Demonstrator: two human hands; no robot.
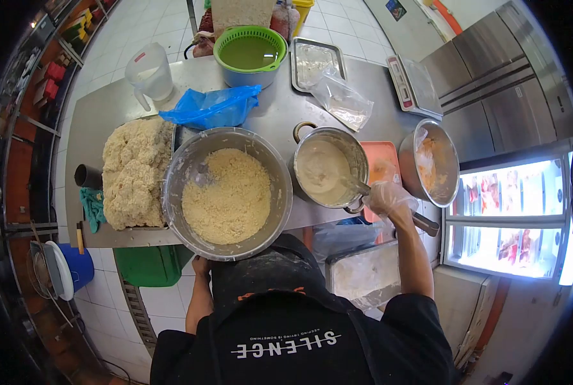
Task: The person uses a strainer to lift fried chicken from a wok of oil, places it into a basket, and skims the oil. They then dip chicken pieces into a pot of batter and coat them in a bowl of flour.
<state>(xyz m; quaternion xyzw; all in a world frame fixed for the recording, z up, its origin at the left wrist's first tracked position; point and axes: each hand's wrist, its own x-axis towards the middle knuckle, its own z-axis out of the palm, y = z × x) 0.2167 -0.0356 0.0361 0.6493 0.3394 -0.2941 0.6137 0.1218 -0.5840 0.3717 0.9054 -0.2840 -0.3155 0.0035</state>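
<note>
My right hand (389,197), in a clear plastic glove, is closed around a long-handled metal utensil (426,224). Its head dips into pale, thick batter inside a steel pot (306,183); that end is partly submerged, so its kind is hidden. To the left of the pot, a large metal bowl (173,212) contains yellowish crumbs (229,199). Just below this bowl's near rim, my left hand (201,265) hangs close to the table edge, bare and mostly out of sight, its fingers hidden.
A crumb-coated mound (136,173) borders the big bowl. Behind are a blue bag (213,106), a clear jug (150,74) and a green colander (251,48). An orange tray (383,154), a steel bowl (452,167) and a scale (418,86) stand right. A lit fridge (511,221) is beyond.
</note>
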